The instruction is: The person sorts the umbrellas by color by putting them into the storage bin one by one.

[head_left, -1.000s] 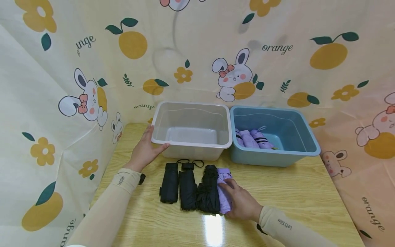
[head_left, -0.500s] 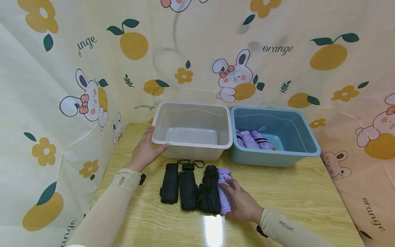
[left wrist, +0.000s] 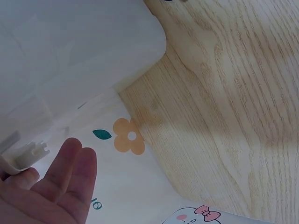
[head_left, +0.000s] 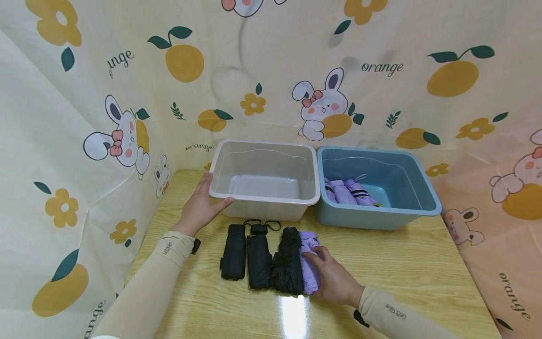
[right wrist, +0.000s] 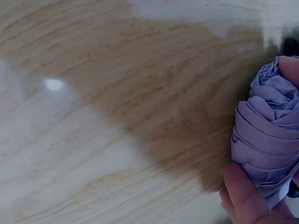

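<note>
My right hand [head_left: 336,278] grips a rolled lilac folding umbrella [head_left: 310,266] at the right end of a row on the table. In the right wrist view, fingers and thumb close on the umbrella [right wrist: 266,140] from opposite ends. Beside it lie a loosely gathered black umbrella [head_left: 288,268] and two neat black ones, the middle umbrella [head_left: 258,261] and the left umbrella [head_left: 233,254]. My left hand [head_left: 199,205] rests at the front left corner of a whitish bin [head_left: 264,207], thumb along its front rim. In the left wrist view, fingers [left wrist: 79,182] extend straight below the rim.
A blue bin [head_left: 360,217] stands right of the whitish one, with several lilac umbrellas [head_left: 345,192] inside at its left. The wood-grain table [head_left: 402,263] meets a printed cloth backdrop [head_left: 254,56] behind and at both sides. Black wrist loops [head_left: 271,225] lie before the whitish bin.
</note>
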`<state>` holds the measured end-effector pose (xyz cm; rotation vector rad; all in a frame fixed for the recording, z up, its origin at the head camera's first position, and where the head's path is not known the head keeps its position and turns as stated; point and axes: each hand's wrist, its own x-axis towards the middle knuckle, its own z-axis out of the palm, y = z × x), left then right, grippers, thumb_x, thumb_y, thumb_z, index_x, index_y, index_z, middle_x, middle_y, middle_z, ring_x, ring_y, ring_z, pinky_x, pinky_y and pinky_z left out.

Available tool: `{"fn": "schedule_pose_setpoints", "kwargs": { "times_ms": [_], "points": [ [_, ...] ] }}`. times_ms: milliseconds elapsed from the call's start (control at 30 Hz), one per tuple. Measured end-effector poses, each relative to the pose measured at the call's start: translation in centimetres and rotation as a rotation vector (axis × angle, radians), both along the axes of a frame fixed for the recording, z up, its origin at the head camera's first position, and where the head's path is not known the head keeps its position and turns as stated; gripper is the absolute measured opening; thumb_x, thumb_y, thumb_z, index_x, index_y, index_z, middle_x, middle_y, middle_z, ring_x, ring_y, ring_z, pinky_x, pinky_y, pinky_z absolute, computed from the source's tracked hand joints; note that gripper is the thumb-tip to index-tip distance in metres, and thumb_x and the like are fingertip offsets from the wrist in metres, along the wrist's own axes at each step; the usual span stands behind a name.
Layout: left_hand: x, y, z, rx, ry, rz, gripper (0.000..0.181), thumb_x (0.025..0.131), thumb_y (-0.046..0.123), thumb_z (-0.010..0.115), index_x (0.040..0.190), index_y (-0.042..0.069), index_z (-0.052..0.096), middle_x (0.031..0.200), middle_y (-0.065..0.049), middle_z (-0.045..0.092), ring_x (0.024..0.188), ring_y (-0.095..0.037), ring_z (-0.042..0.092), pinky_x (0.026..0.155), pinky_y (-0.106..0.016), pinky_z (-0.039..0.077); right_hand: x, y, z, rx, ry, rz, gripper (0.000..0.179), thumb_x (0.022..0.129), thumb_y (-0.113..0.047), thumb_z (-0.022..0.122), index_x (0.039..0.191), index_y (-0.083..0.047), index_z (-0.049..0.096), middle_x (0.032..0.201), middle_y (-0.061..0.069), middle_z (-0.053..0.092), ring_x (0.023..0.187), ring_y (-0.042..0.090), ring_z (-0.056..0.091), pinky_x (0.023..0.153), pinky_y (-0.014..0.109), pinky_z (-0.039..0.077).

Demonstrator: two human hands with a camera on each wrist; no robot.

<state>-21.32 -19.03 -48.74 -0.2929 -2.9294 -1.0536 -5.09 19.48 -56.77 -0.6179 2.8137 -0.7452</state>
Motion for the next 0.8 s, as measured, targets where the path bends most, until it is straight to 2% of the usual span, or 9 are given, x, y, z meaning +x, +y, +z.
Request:
{"fn": "schedule_pose_setpoints", "kwargs": {
  "times_ms": [267, 500, 800],
  "points": [
    [-0.1, -0.1, -0.1, -0.006, 0.009, 0.007, 0.109, 0.085, 0.067, 0.066, 0.160, 0.006, 0.015, 0.165, -0.013, 0.012, 0.139, -0.042, 0.036, 0.099, -0.061, 0.041, -0.1, 0.4, 0.4, 0.000, 0.008, -0.001, 0.107, 0.053, -0.022, 0.097, 0.147, -0.013, 0.047, 0.143, 0.019, 0.034, 0.101, 0.029, 0.059, 0.082, 0.039, 0.054],
    [-0.1, 0.1, 0.0, -0.002, 0.001, 0.009, 0.110, 0.084, 0.070, 0.065, 0.160, 0.007, 0.015, 0.166, -0.011, 0.011, 0.139, -0.042, 0.035, 0.099, -0.061, 0.040, 0.3, 1.3, 0.9, 0.019, 0.010, -0.005, 0.106, 0.052, -0.021, 0.097, 0.145, -0.012, 0.049, 0.142, 0.020, 0.035, 0.103, 0.032, 0.058, 0.082, 0.042, 0.054],
    [0.0, 0.1, -0.1, 0.004, 0.001, 0.002, 0.109, 0.085, 0.067, 0.066, 0.160, 0.007, 0.015, 0.165, -0.012, 0.010, 0.139, -0.043, 0.035, 0.099, -0.062, 0.040, 0.9, 2.8, 2.5, 0.018, 0.018, 0.014, 0.106, 0.053, -0.018, 0.097, 0.147, -0.013, 0.047, 0.142, 0.019, 0.035, 0.102, 0.031, 0.058, 0.080, 0.042, 0.054]
  ]
}}
